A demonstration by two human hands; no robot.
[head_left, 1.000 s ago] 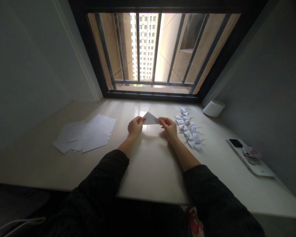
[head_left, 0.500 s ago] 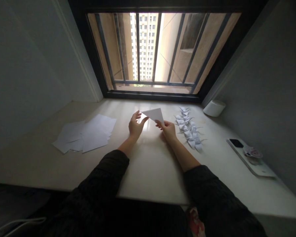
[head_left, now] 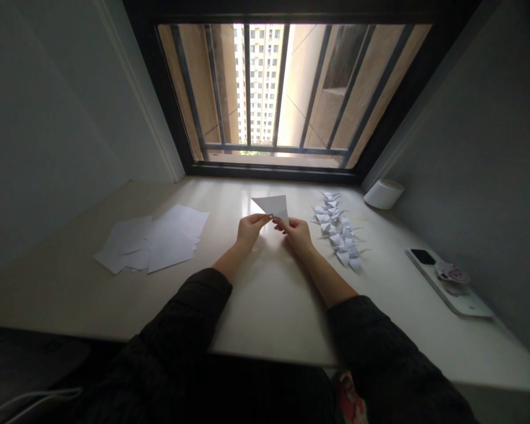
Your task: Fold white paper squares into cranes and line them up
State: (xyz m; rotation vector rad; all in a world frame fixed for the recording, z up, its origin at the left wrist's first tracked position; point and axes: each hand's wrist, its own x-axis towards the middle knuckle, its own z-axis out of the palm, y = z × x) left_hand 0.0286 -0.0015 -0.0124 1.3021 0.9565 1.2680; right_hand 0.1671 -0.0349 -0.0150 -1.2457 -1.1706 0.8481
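A white sheet of paper (head_left: 274, 204), folded to a triangle, is held up over the middle of the white counter. My left hand (head_left: 249, 231) pinches its near edge between thumb and fingers. Close beside it, my right hand (head_left: 297, 233) grips the same edge, thumb on top and fingers underneath. The two thumbs almost meet. To the right of my right hand lie several small folded paper cranes (head_left: 335, 227) in a cluster. Loose white paper sheets (head_left: 172, 238) are spread in an overlapping pile on the left.
A white phone (head_left: 450, 285) with a round grip lies at the right, near the wall. Farther back stands a white rounded object (head_left: 383, 194). The barred window (head_left: 269, 172) borders the far side of the counter (head_left: 274, 318).
My left hand has moved right and down, from spread fingers at the paper's left corner to a pinch on its near edge. The paper has shifted slightly left.
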